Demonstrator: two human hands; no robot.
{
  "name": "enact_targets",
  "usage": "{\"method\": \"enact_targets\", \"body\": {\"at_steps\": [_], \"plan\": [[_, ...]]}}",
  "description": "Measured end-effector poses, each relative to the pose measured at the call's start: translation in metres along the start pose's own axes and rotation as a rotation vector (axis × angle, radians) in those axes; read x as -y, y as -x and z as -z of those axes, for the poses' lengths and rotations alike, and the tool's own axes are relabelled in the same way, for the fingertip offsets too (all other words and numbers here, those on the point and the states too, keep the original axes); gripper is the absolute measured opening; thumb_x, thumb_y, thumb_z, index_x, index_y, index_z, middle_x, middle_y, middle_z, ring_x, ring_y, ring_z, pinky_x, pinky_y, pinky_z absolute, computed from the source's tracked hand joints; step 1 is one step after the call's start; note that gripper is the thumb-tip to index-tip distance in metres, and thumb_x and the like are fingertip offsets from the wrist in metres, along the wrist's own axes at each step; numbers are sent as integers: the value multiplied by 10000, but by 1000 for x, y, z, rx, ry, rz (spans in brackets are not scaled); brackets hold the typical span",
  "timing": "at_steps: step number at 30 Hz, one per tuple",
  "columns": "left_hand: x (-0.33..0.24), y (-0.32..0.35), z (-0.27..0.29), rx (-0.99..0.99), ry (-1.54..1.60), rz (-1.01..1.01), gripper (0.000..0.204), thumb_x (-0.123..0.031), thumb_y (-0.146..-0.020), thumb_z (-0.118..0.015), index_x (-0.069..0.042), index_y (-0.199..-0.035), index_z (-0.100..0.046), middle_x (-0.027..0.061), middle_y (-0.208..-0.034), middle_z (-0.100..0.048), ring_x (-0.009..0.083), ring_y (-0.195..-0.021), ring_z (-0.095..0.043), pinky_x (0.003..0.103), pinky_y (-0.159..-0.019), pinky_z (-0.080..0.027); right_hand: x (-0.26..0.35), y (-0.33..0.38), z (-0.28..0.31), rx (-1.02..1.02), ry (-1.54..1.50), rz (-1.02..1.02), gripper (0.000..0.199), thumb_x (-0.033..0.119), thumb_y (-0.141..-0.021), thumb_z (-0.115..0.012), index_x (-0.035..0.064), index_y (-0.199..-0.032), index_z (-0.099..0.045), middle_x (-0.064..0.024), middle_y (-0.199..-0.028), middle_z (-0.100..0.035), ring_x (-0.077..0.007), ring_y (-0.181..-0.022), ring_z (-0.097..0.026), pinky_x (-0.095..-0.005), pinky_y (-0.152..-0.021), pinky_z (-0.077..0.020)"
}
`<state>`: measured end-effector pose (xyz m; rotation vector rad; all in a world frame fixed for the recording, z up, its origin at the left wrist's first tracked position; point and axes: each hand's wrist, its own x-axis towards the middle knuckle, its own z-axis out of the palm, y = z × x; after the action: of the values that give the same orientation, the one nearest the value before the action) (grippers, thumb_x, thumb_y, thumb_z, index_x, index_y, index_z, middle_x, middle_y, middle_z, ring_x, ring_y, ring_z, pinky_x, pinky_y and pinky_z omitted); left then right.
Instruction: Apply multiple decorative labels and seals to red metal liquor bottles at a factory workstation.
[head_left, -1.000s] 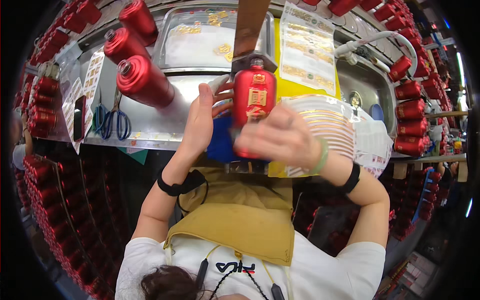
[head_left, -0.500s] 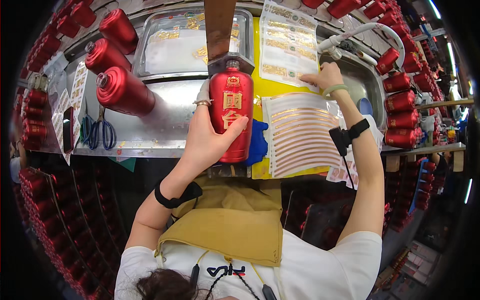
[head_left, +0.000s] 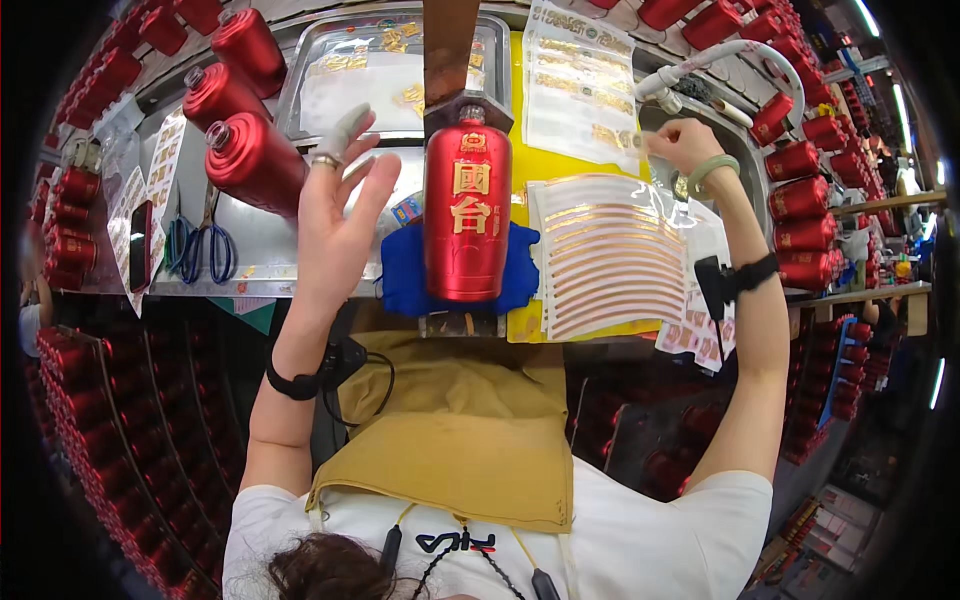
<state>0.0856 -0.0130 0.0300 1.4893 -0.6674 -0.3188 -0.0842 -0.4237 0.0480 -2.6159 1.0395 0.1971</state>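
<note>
A red bottle with gold characters [head_left: 465,265] lies on its back in the middle, its neck pointing away from me and its body on a blue cloth [head_left: 402,268]. My left hand [head_left: 345,215] is open to the left of it, fingers spread and touching nothing; a pale cover sits on one finger. At the right, my right hand [head_left: 690,152] has its fingers pinched together by the edge of a sheet of gold stickers [head_left: 580,85]. What it pinches, if anything, is too small to make out. Below that hand lies a sheet of curved gold strips [head_left: 612,260].
Several red bottles [head_left: 255,165] stand at the left, near blue-handled scissors [head_left: 212,250] and a phone [head_left: 141,245]. A metal tray [head_left: 290,110] with gold stickers is behind. A white curved pipe [head_left: 740,52] arches over the right side, with more red bottles [head_left: 800,235] beyond.
My left hand has let go of the bottle and moved left, opening its fingers. My right hand has lifted slightly to the right from the gold sticker sheet, its fingers now pinched.
</note>
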Motion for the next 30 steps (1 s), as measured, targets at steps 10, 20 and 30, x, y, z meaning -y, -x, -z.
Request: {"method": "enact_targets", "body": {"at_steps": [10, 20, 30], "plan": [[-47, 6, -19, 578, 376, 190, 410, -249, -1110, -482, 16, -1420, -526, 77, -1250, -619, 122, -1166, -575, 281, -1029, -448, 174, 146, 25, 208, -714, 622, 222, 205, -954, -727, -15, -936, -734, 39, -703, -601, -21, -654, -468, -222, -597, -393], [6, 35, 6, 369, 213, 348, 372, -66, -941, -740, -24, -1282, -600, -19, -959, -596, 53, -904, -623, 222, -841, -514, 146, 163, -63, 96, -564, 421, 218, 216, -890, -781, 1, -905, -744, -68, -731, -631, -149, -630, -530, -306, -615, -439], [18, 40, 3, 258, 336, 515, 406, -58, -916, -773, 13, -1212, -505, 47, -1020, -638, 107, -912, -649, 255, -793, -531, 139, 157, -87, 178, -749, 276, 194, 184, -908, -767, -6, -928, -735, -55, -752, -614, -119, -640, -489, -286, -613, -419]]}}
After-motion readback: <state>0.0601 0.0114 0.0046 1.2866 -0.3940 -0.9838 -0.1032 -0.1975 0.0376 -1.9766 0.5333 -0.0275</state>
